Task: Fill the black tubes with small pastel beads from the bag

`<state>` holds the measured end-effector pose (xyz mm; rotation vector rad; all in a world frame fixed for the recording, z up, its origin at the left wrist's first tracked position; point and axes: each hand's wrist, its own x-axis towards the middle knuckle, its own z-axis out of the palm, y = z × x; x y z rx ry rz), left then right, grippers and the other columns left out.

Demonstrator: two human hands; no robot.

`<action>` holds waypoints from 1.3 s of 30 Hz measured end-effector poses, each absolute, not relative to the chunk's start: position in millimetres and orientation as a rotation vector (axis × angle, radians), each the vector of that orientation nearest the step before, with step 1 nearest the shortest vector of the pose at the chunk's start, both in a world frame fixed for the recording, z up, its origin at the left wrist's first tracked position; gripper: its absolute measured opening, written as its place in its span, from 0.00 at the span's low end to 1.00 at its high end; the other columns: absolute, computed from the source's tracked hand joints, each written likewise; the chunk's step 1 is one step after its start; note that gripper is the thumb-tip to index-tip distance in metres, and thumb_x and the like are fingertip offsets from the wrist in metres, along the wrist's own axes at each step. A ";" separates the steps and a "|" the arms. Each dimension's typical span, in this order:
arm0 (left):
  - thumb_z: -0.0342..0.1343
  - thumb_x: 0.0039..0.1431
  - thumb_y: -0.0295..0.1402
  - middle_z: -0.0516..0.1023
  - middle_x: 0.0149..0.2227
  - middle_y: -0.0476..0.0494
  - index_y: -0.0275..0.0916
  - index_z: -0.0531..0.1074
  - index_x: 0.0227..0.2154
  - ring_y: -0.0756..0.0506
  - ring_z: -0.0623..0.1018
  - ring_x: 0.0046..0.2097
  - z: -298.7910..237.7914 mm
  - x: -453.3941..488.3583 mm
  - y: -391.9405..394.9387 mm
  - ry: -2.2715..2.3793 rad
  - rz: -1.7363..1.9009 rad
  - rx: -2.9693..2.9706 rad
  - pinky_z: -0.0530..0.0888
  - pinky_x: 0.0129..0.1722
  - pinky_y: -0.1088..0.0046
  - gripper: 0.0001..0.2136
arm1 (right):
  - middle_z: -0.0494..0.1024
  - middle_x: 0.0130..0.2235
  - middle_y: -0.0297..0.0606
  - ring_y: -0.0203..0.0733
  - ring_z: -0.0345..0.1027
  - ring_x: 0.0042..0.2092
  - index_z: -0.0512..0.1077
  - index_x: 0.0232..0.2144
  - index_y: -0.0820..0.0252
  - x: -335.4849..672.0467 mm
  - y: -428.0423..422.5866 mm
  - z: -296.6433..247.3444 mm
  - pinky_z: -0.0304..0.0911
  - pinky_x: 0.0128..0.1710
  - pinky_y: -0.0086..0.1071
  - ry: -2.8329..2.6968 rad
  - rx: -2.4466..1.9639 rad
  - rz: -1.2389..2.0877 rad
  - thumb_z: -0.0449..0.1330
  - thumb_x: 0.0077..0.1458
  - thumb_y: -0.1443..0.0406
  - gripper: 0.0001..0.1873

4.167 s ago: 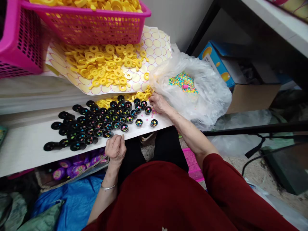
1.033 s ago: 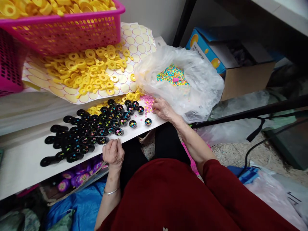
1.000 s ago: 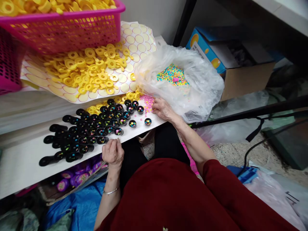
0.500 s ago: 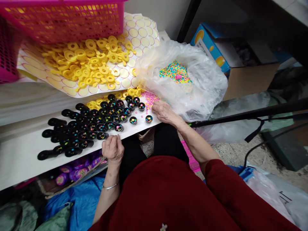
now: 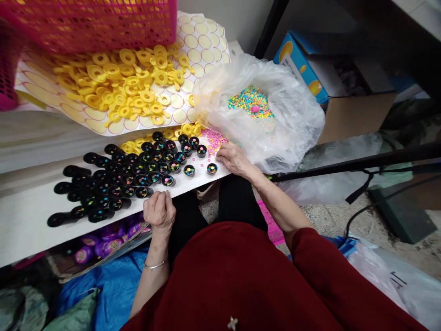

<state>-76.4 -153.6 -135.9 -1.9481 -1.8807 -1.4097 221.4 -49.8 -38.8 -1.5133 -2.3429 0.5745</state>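
My left hand [image 5: 159, 210] is curled into a fist at the front edge of the white table, just below the black cups; its inside is hidden. My right hand [image 5: 234, 158] rests at the table edge with its fingers drawn together, beside a loose patch of small pink and yellow beads [image 5: 214, 139]. What its fingertips hold, if anything, is too small to make out. Just left of it stands a black cup [image 5: 212, 169] with coloured beads inside. Another such cup [image 5: 189, 170] is a little farther left. Many more black cups [image 5: 141, 180] crowd together upright to the left.
An open clear plastic bag [image 5: 292, 119] of coloured beads [image 5: 251, 102] lies behind my right hand. Yellow ring-shaped pieces [image 5: 131, 87] are heaped on a printed sheet [image 5: 203, 43], in front of a pink basket [image 5: 103, 27]. A blue carton [image 5: 354, 115] stands at the right.
The view has shifted slightly, moving the cups a little left in the picture. Both hands stay in nearly the same place and pose.
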 end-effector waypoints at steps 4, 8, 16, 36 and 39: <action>0.61 0.57 0.34 0.79 0.32 0.36 0.37 0.78 0.31 0.46 0.73 0.31 -133.2 -73.2 -153.4 -1.856 -1.376 -1.926 0.67 0.35 0.66 0.06 | 0.73 0.35 0.44 0.46 0.60 0.40 0.74 0.29 0.61 217.9 -56.4 -45.1 0.55 0.40 0.39 -2.406 -1.521 0.396 0.50 0.62 0.68 0.14; 0.61 0.58 0.34 0.80 0.31 0.36 0.37 0.78 0.31 0.46 0.74 0.30 -128.9 -69.4 -155.1 -1.796 -1.333 -1.922 0.68 0.33 0.68 0.06 | 0.73 0.33 0.43 0.46 0.59 0.39 0.73 0.30 0.60 218.0 -52.5 -49.2 0.55 0.39 0.38 -2.451 -1.433 0.259 0.50 0.62 0.68 0.12; 0.61 0.57 0.33 0.80 0.30 0.37 0.37 0.77 0.29 0.47 0.74 0.28 -122.2 -69.0 -152.3 -1.819 -1.391 -1.939 0.68 0.31 0.69 0.06 | 0.72 0.33 0.40 0.44 0.61 0.37 0.72 0.32 0.58 199.0 -24.5 -26.4 0.60 0.41 0.40 -2.215 -1.078 0.246 0.50 0.65 0.62 0.13; 0.71 0.45 0.43 0.74 0.22 0.48 0.35 0.78 0.25 0.54 0.67 0.23 -1.3 34.4 -174.6 -2.745 -3.077 -2.145 0.65 0.23 0.77 0.15 | 0.72 0.32 0.40 0.42 0.60 0.36 0.73 0.33 0.56 197.9 -166.7 4.1 0.56 0.38 0.39 -2.262 -1.052 0.166 0.49 0.67 0.64 0.14; 0.71 0.44 0.43 0.75 0.22 0.48 0.35 0.77 0.24 0.55 0.67 0.22 1.4 43.6 -173.7 -2.719 -3.089 -2.184 0.64 0.22 0.78 0.15 | 0.72 0.33 0.40 0.41 0.59 0.35 0.74 0.32 0.58 201.3 -168.3 -1.9 0.58 0.38 0.38 -2.174 -1.041 0.160 0.49 0.67 0.65 0.15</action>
